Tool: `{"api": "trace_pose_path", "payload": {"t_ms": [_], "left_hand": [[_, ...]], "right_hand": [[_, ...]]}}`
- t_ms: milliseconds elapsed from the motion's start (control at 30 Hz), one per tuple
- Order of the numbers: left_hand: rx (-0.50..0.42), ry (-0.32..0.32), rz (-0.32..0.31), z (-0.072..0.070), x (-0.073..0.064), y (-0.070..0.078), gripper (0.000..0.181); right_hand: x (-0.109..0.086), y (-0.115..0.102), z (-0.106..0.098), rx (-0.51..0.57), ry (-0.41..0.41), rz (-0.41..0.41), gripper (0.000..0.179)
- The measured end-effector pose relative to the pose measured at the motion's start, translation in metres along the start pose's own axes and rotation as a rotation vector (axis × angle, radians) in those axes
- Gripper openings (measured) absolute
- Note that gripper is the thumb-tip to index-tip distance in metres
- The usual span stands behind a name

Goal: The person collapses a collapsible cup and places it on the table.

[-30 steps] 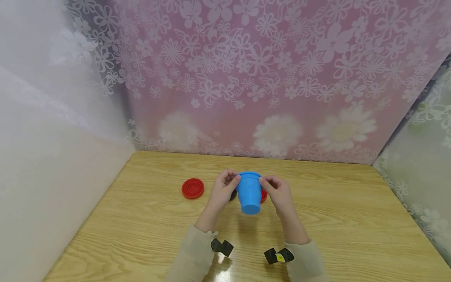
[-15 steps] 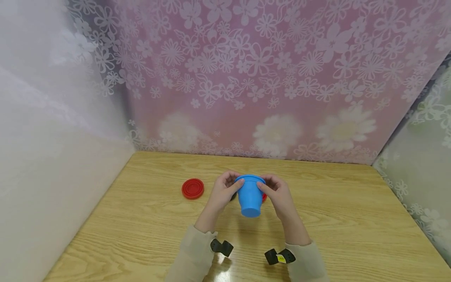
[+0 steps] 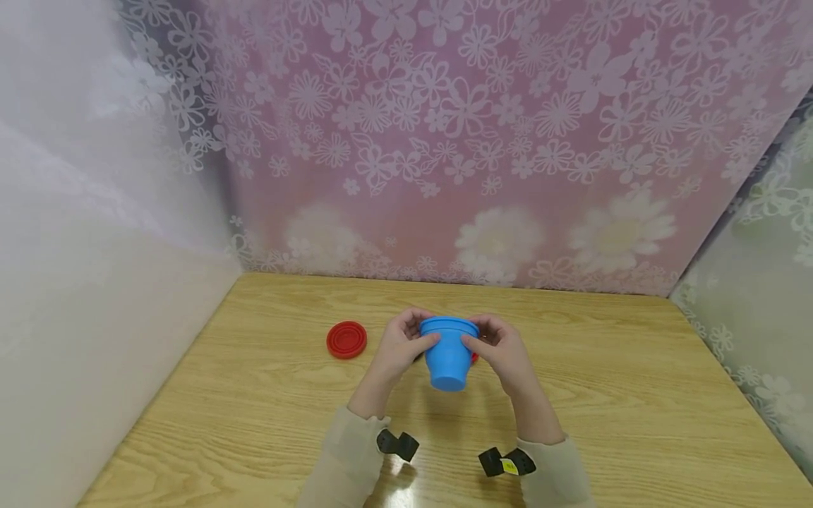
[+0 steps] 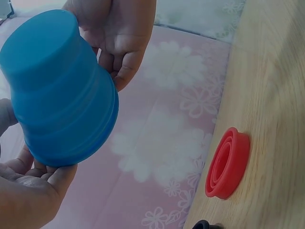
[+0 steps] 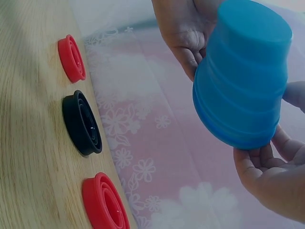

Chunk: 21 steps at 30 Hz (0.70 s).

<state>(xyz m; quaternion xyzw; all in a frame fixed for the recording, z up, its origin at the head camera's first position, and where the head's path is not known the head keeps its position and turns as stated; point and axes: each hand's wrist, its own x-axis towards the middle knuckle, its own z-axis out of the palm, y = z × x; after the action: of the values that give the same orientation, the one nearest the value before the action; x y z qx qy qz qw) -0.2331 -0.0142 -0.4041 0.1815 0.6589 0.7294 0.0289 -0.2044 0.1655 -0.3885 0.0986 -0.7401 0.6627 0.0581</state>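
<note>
A blue collapsible cup [image 3: 449, 356], extended with ringed folds in its wall, is held above the table with its base tilted toward me. My left hand [image 3: 401, 344] grips one side near the rim, thumb on the near wall and fingers behind. On the other side my right hand [image 3: 504, 347] grips it in the same way. The left wrist view shows the cup [image 4: 57, 90] between both hands. In the right wrist view, the right hand's [image 5: 279, 179] fingers reach under the wide rim. The cup's inside is hidden.
A flattened red collapsible cup [image 3: 346, 340] lies on the wooden table [image 3: 267, 395], left of the hands. The right wrist view also shows a black one [image 5: 82, 123] and a second red one [image 5: 107, 202] in the same row. A floral curtain [image 3: 470, 141] hangs behind the table.
Both thumbs have slid down from the rim onto the cup's wall and inward. The cup has tipped slightly, so its rim looks wider. The cups on the table have stayed put.
</note>
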Motion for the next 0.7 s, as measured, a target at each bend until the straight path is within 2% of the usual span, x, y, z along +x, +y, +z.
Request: {"api": "trace_pose_path", "payload": {"t_ms": [300,533,700], "left_hand": [[0.047,0.03,0.0,0.001,-0.002,0.004,0.027],[0.109,0.059,0.031,0.005,-0.008,0.023,0.021],[0.121,0.043,0.036,0.004,-0.01,0.026,0.021]], "right_hand": [[0.001,0.001,0.002,-0.088,0.014,0.034,0.03],[0.001,0.001,0.005,-0.186,0.057,0.015,0.026],[-0.001,-0.001,0.006,-0.202,0.072,0.004,0.025]]}}
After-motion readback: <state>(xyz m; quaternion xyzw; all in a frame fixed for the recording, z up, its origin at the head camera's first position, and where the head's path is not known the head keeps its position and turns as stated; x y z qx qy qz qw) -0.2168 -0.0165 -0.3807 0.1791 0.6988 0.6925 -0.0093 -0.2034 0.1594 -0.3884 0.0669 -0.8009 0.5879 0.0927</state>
